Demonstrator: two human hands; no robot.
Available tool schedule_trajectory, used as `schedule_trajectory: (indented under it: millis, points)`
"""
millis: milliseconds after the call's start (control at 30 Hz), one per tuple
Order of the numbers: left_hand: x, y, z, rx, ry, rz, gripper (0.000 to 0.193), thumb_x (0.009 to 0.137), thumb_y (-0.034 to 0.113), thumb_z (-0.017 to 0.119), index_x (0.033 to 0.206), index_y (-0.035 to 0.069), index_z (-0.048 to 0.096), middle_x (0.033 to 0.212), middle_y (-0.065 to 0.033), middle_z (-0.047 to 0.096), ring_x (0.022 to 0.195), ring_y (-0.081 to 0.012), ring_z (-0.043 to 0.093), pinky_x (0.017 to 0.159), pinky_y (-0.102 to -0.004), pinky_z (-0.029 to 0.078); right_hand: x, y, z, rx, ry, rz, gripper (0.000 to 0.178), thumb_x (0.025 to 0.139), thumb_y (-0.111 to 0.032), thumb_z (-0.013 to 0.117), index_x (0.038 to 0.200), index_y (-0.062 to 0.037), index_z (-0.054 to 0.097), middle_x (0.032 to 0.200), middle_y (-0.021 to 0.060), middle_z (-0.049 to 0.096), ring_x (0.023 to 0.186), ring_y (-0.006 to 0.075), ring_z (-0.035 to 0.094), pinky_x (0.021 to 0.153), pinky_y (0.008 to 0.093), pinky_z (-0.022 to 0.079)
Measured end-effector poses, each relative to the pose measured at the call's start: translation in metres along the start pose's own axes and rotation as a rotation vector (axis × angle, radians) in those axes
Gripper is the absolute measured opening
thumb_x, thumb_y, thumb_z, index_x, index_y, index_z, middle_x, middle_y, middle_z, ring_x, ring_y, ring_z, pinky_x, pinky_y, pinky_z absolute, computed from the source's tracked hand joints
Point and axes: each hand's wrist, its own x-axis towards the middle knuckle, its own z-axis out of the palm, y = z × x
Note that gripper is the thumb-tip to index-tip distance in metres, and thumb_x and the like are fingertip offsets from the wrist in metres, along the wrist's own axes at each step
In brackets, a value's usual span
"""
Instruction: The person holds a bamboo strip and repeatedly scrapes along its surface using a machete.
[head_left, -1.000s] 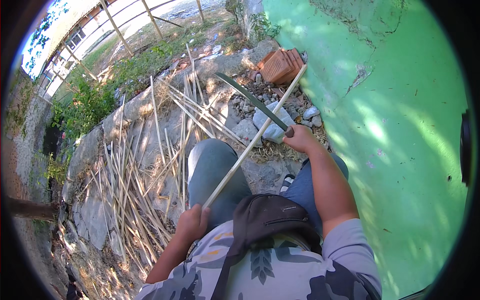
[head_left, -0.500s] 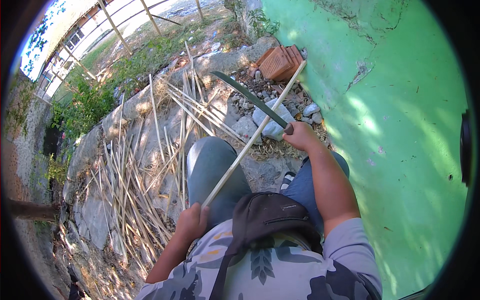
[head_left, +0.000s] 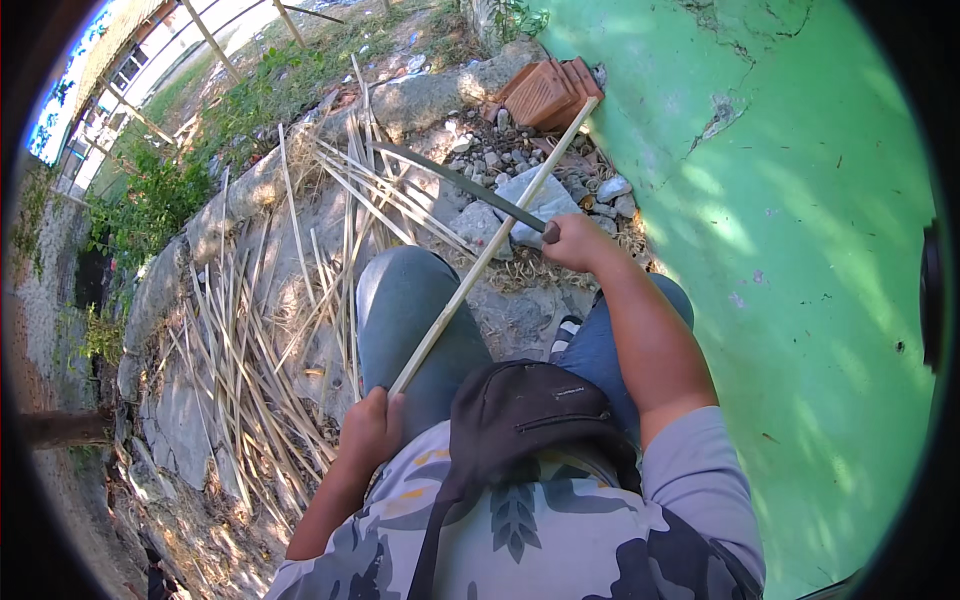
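The grip of the left hand (head_left: pixel 370 432) is clenched around the near end of the wooden strip (head_left: pixel 460 296), angled over the left thigh (head_left: pixel 400 300). The right hand (head_left: pixel 580 243) encloses the handle of the machete (head_left: pixel 455 175); its blade crosses the strip.

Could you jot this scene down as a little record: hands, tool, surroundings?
Left hand: grips the near end of a long, pale wooden strip
Right hand: grips a long, dark-bladed metal knife
Blade: crosses the strip; contact unclear
Left side: pile of thin, pale wooden sticks
Ahead: stacked orange-red clay tiles
Right side: bright green, flat painted surface
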Motion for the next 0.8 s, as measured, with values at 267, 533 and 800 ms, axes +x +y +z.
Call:
schedule_trajectory:
  millis: [267,533,800]
  points:
    - [-0.001,-0.002,-0.004,0.012,-0.029,-0.036,0.035,0.097,0.028,0.058,0.077,0.0,0.049,0.063,-0.0272,0.056,0.063,-0.0493,0.058,0.057,-0.0541,0.045,-0.023,-0.035,0.01,-0.187,-0.069,-0.234,0.018,0.076,-0.024,0.067,0.087,-0.0112,0.072,0.085,0.0169,0.071,0.085,0.0373,0.068,0.078,0.0465,0.053]
    - [0.001,0.0,-0.005,0.019,-0.033,-0.011,0.035,0.098,0.028,0.057,0.078,0.0,0.049,0.063,-0.0279,0.056,0.064,-0.0507,0.058,0.058,-0.0548,0.045,0.006,0.024,-0.002,0.261,0.209,0.209,0.03,0.073,-0.026,0.072,0.093,-0.003,0.07,0.084,0.015,0.071,0.077,0.0273,0.068,0.072,0.0389,0.052]
    - [-0.001,-0.006,-0.005,-0.002,-0.049,-0.014,0.035,0.098,0.029,0.056,0.078,0.0,0.05,0.063,-0.0279,0.055,0.064,-0.0509,0.058,0.058,-0.0551,0.045,-0.014,-0.009,0.001,-0.055,0.004,-0.085,0.029,0.074,-0.027,0.071,0.097,-0.0097,0.073,0.093,0.0156,0.072,0.092,0.0341,0.069,0.081,0.043,0.054]
